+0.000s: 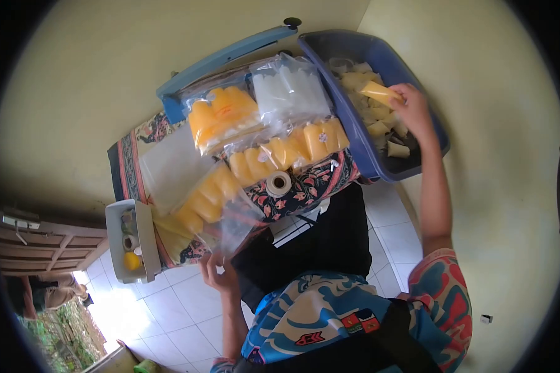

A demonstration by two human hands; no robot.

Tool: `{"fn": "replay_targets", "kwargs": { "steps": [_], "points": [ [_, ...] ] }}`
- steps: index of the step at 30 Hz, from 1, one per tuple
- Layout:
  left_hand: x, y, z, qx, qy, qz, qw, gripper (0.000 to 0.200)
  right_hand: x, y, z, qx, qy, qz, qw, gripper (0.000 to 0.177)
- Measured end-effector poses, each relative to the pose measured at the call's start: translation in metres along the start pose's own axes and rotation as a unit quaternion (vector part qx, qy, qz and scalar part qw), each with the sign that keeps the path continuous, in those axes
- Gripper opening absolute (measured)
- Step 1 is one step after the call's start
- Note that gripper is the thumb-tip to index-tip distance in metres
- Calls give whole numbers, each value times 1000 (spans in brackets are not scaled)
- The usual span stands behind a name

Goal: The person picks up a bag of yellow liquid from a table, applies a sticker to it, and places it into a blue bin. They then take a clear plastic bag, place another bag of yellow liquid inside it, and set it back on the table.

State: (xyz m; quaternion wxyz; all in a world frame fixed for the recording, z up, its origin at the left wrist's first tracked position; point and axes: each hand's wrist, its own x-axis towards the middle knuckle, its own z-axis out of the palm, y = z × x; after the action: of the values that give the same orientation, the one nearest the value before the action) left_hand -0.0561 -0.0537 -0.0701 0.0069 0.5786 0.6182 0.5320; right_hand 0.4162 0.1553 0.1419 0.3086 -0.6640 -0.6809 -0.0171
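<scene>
My right hand [412,110] is closed on a yellow filled packet [379,93] above the blue tub [354,133]. Inside that tub lie many pale cream packets [379,127]. Low in the view, my left hand [219,273] pinches the edge of a clear plastic bag [233,227]. Yellow packets [208,193] in a row fill the upper part of this bag. More bagged yellow packets [267,156] lie just beyond it, with a roll of tape [279,184] in front of them.
Behind are a bag of orange-yellow packets [223,115] and a bag of white packets [289,90]. Clear plastic sheets [171,158] lie on the patterned cloth [317,186]. A grey bin [113,230] stands at the left; a blue board [230,53] runs along the back.
</scene>
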Motion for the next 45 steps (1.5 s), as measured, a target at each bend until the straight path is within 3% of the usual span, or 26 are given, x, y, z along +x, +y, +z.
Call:
{"fn": "replay_targets", "kwargs": {
  "steps": [4,7,8,11,14,17,19,21,23,27,30,35,39,45],
  "points": [
    [4,2,10,-18,-6,27,999,13,38,84,10,-61,-145,22,987,21],
    [12,12,12,-10,-1,9,1000,17,51,144,38,-11,-183,30,983,21],
    [12,14,10,-3,11,2,1000,18,50,150,47,10,-184,50,982,22],
    [9,17,7,6,32,-20,999,20,38,145,62,-111,-154,-21,982,24],
    [-3,11,2,31,20,-9,999,19,32,136,58,-92,-202,50,974,26],
    [-5,15,-7,49,-49,17,997,25,27,83,30,-70,-67,-43,994,22],
    [-8,15,-1,59,-39,6,998,25,19,49,23,-9,23,-92,995,16],
    [-9,19,6,61,-9,-7,998,26,-4,-18,15,48,36,-98,993,14],
    [-2,26,14,55,38,-15,998,26,-38,-82,18,95,-6,-153,984,11],
    [1,18,23,53,43,-6,998,28,-104,-156,66,204,-195,-247,927,37],
    [2,13,22,54,31,5,998,28,-134,-181,122,210,-214,-295,907,57],
    [-2,3,8,57,24,-4,998,21,-161,-188,197,214,-94,-300,925,46],
    [-3,-1,-5,56,14,0,998,21,-168,-183,200,230,-86,-280,928,33],
    [-8,-11,-7,48,12,-10,999,22,-188,-168,194,221,-86,-326,915,46]
  ]
}}
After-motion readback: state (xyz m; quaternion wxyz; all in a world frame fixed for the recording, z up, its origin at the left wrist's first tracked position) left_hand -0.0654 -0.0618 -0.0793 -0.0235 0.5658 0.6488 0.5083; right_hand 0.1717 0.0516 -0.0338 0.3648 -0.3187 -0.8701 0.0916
